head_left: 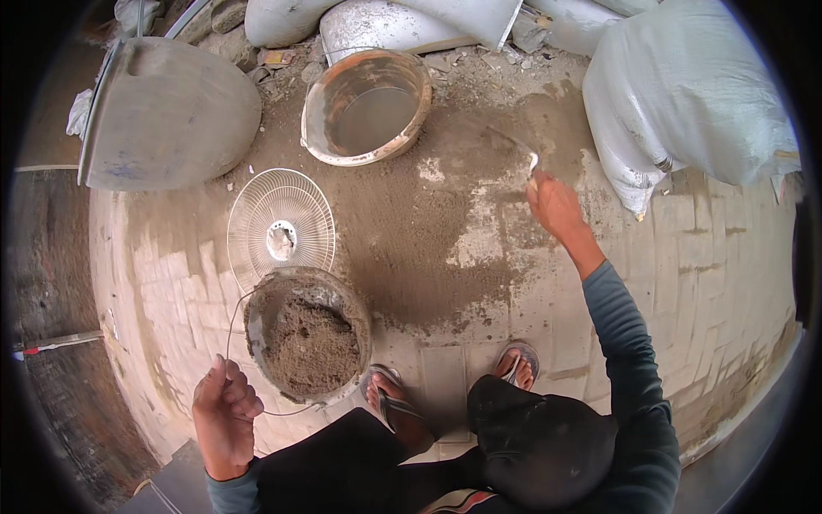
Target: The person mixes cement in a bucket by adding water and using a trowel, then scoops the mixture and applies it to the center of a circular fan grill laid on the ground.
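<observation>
My left hand (227, 413) is closed around the wire handle (229, 330) of a mortar-caked bucket (366, 330), which tilts slightly in front of my left foot. Damp, crumbly sand or mortar mix (315, 347) lies inside it. Out to the right, my right hand (556, 206) grips a trowel (533, 161) by its handle, fingers wrapped round. Its thin blade, seen nearly edge-on and blurred, points up and left over the floor. Beneath and beside it spreads a patch of wet brown sand or mortar (402, 240) on the paving.
A round white wire fan guard (304, 199) lies just beyond the bucket. Farther back stands a second bucket (313, 128) of cloudy water. A large grey tub (171, 111) is at far left, full white sacks (693, 94) at right. More sacks (385, 27) and rubble line the back.
</observation>
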Demonstrator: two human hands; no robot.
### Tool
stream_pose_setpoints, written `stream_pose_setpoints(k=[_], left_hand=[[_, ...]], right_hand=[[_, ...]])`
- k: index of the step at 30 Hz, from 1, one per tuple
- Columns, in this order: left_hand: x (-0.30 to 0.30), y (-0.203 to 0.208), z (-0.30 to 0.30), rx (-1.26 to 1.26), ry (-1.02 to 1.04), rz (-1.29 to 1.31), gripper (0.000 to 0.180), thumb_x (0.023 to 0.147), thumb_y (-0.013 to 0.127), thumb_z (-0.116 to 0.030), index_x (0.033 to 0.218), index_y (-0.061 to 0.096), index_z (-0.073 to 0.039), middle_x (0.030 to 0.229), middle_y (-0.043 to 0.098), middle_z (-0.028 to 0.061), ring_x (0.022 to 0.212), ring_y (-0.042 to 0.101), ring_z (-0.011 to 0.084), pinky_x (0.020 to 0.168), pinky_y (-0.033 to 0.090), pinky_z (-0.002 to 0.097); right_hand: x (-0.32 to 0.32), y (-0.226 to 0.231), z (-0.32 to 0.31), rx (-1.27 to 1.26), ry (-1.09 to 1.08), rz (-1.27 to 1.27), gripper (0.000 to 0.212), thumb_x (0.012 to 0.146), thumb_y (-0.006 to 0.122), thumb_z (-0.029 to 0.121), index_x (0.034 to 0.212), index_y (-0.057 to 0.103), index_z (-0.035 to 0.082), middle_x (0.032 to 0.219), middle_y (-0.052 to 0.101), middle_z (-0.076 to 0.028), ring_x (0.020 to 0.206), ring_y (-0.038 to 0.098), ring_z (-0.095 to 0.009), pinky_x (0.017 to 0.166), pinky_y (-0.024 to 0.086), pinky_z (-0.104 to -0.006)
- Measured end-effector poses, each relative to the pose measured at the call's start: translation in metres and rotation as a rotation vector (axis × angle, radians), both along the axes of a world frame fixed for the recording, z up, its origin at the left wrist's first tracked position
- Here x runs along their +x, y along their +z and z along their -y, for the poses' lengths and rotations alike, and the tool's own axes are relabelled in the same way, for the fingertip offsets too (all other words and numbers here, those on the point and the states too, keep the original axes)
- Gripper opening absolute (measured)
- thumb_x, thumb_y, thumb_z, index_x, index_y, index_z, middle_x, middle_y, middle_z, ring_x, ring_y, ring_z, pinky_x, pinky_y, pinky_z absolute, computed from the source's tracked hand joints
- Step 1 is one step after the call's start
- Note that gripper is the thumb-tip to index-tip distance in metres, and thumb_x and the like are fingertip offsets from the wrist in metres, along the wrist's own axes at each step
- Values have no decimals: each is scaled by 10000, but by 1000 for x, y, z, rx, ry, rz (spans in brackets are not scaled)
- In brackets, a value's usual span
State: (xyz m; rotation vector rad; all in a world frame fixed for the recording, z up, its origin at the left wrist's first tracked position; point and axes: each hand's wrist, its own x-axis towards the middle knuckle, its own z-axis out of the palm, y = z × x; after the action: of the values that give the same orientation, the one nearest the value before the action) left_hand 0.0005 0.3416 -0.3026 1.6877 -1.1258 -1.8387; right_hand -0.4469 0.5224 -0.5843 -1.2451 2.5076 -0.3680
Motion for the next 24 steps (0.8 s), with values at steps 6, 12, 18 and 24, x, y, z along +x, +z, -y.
stream_pose_setpoints(k=[6, 12, 18, 24], left_hand=[[-47, 12, -10, 5, -53, -25, 272, 1019, 555, -328, 841, 490, -133, 667, 277, -73, 555, 254, 56, 515, 244, 232], [-78, 34, -19, -46, -160, -102, 292, 1028, 539, -369, 923, 536, -97, 660, 273, -80, 542, 224, 49, 497, 215, 231], [-166, 23, -30, -10, -343, -259, 324, 1038, 527, -380, 973, 554, -64, 665, 286, -83, 546, 234, 42, 492, 214, 227], [-235, 22, -28, -77, -431, -379, 310, 1023, 554, -369, 951, 543, -67, 674, 314, -83, 556, 263, 23, 508, 209, 215]], right_hand=[[71, -39, -11, 74, 77, 34, 302, 940, 557, 168, 1079, 559, -101, 817, 672, -271, 760, 687, -424, 697, 550, -520], [11, 4, -30, -86, -239, 79, 263, 932, 581, 206, 944, 620, -53, 861, 677, -261, 741, 677, -419, 692, 548, -503], [-80, -72, -57, -173, -249, -302, 207, 885, 597, 168, 949, 640, -25, 850, 677, -222, 729, 678, -401, 655, 549, -487], [76, -30, -98, -139, 125, 233, 326, 867, 638, 187, 1085, 593, -52, 864, 661, -248, 764, 671, -428, 688, 552, -505]])
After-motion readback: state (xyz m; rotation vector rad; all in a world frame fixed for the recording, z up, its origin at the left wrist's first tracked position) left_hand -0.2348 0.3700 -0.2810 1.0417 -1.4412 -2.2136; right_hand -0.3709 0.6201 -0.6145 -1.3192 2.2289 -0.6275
